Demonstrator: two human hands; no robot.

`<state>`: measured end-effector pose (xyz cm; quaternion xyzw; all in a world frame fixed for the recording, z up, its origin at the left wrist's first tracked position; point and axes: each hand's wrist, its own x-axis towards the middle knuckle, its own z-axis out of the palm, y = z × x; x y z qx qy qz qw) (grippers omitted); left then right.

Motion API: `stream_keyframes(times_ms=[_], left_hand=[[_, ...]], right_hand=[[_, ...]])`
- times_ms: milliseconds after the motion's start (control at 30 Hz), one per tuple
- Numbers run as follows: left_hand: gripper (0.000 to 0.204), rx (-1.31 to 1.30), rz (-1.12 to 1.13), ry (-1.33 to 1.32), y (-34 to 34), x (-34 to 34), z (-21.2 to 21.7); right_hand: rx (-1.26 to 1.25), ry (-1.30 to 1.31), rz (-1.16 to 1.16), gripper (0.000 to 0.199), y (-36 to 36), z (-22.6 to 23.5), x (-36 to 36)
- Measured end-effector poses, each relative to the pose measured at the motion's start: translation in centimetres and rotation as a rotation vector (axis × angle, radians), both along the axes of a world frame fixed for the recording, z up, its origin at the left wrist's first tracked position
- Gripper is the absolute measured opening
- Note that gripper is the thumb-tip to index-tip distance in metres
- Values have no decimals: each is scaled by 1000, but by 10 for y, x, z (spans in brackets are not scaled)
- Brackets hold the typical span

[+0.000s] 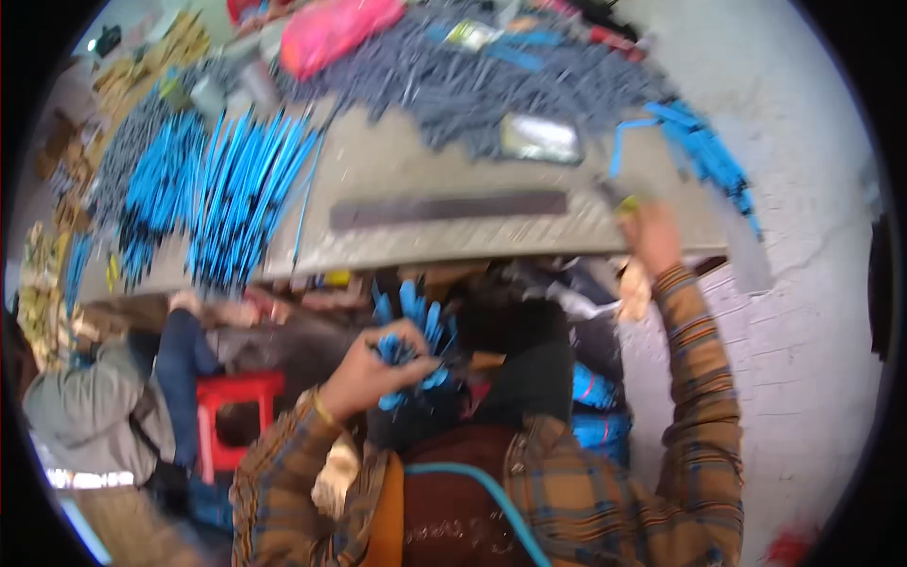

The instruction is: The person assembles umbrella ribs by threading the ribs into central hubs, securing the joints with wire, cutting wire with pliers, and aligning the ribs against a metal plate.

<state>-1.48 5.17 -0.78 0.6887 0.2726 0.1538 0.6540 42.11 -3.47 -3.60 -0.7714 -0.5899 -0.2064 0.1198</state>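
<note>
My left hand (370,373) curls its fingers and thumb around a bunch of thin blue strips (413,307) over my lap. More blue pieces show below the fingers; how many are in the grip is hidden. At the table's right front edge my right hand (652,236) is closed on a small tool with a yellow handle (629,204). Blur hides the tool's kind. Just beyond it, a bent blue strip (619,151) lies on the table. A long dark flat bar (449,208) rests along the front of the tabletop (378,170).
Grey strips (416,71) heap across the back. Blue strips with black ends (241,194) lie at left, others (709,156) at right. A pink bag (335,33) and a clear-topped pack (540,139) sit on the heap. A red stool (231,387) and a seated person (99,402) are at left.
</note>
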Motion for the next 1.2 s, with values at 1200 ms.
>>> stream_keyframes(times_ms=[1200], left_hand=[[38,336,-334,-150,10,-15,-13]], right_hand=[[-1444,2062,340,32,-43,-34,-183]])
